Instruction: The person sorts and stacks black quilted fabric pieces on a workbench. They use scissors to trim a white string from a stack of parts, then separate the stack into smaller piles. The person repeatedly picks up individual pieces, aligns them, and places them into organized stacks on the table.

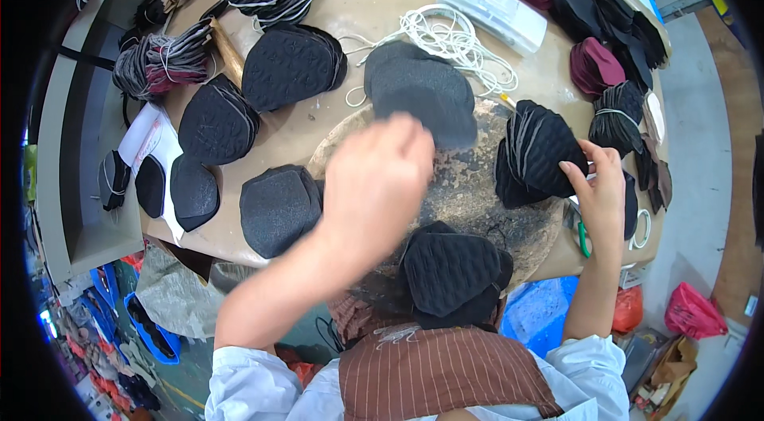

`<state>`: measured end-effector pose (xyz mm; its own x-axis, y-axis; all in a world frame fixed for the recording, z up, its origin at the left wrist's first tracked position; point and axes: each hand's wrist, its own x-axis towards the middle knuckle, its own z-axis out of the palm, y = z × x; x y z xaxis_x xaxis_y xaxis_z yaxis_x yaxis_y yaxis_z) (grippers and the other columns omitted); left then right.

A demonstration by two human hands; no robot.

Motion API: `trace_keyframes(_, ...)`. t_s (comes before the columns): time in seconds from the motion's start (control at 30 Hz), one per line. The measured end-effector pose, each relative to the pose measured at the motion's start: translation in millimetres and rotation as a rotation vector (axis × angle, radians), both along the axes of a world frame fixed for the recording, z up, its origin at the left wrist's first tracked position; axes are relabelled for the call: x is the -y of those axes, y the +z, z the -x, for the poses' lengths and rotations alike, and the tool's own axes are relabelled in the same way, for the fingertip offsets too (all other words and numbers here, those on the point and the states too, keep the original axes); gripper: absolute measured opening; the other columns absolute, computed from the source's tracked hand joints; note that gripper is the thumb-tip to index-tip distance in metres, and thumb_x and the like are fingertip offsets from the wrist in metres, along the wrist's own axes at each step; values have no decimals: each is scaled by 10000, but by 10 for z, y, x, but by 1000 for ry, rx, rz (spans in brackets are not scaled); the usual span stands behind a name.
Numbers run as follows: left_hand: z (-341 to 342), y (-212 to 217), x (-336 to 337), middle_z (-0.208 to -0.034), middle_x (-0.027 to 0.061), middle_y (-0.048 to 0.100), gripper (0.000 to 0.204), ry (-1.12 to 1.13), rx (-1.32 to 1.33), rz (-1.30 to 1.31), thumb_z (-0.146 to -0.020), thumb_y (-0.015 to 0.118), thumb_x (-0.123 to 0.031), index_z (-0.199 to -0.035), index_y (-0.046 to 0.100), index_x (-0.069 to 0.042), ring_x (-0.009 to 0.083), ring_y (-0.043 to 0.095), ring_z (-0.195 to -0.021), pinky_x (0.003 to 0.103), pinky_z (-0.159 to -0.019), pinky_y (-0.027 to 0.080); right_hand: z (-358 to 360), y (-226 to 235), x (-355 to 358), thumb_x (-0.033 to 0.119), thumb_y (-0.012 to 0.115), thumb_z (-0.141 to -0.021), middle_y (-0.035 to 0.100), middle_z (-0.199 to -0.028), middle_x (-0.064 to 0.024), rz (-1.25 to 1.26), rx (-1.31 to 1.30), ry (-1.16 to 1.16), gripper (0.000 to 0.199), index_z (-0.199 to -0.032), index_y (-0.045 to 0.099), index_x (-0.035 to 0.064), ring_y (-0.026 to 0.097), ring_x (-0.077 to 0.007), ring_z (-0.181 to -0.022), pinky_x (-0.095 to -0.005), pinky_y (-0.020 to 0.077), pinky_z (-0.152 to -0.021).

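My left hand (390,170) is closed, its curled fingers slightly blurred, at the near edge of a smooth black fabric piece (450,114). That piece is blurred too and overlaps other dark rounded pieces (398,67) by the white cord; the fingertips are partly hidden. On the right, my right hand (601,182) pinches the edge of a stack of black quilted fabric pieces (545,154), thumb on top. The stack rests tilted over a worn round board (461,190). Close to my body lies another black quilted stack (454,274) at the board's near edge.
More black stacks (294,67) stand left and far left, some tied. A tangled white cord (450,35) and a clear plastic box (493,11) lie at the back. Maroon pieces (597,67) line the right edge. Green-handled scissors (585,238) lie beneath my right wrist.
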<state>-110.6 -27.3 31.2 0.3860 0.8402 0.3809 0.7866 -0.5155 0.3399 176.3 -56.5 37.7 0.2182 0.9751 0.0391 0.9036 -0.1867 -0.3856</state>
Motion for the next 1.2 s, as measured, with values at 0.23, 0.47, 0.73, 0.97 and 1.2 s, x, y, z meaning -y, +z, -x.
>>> trace_keyframes(0.23, 112, -396, 800, -1146, 118, 601, 319, 20, 36, 193, -752, 697, -152, -1040, 643, -25, 268, 597, -1041, 388, -886, 462, 115, -90, 46, 117, 687, -809, 550, -957, -143, -116, 191, 101, 360, -1131, 577, 0, 560, -310, -911, -382, 449, -800)
trace_keyframes(0.47, 185, -363, 1140, -1398, 169, 424, 555, -32, 67, 445, -808, 658, -326, -1282, 532, -65, 333, 411, -1287, 502, -1058, 285, 116, 53, -47, 74, 704, -781, 527, -864, -87, 65, -49, 16, 391, -1138, 574, -20, 521, -178, -776, -292, 449, -714)
trace_keyframes(0.73, 257, -355, 1262, -1388, 198, 422, 668, -28, 147, 425, -808, 624, -465, -1292, 505, -20, 335, 397, -1294, 545, -1065, 237, 571, 234, -33, 39, 639, -856, 618, -844, -16, 92, -962, 136, 194, -1032, 605, -34, 562, -70, -769, -221, 465, -711)
trace_keyframes(0.97, 290, -465, 1256, -1316, 192, 460, 713, 17, 108, 379, -775, 636, -496, -1266, 523, 9, 346, 425, -1250, 553, -1048, 226, 1157, -333, -353, 42, 614, -893, 655, -894, -31, 533, -1123, 289, 115, -976, 606, -37, 584, -58, -814, -217, 485, -728)
trace_keyframes(1.2, 315, -495, 1259, -1298, 158, 490, 731, 14, 64, 365, -781, 592, -557, -1247, 546, 4, 311, 442, -1243, 542, -1053, 227, 1264, -434, -346, 19, 630, -874, 661, -884, -34, 445, -1019, 307, 106, -961, 602, -35, 580, -49, -823, -215, 482, -738)
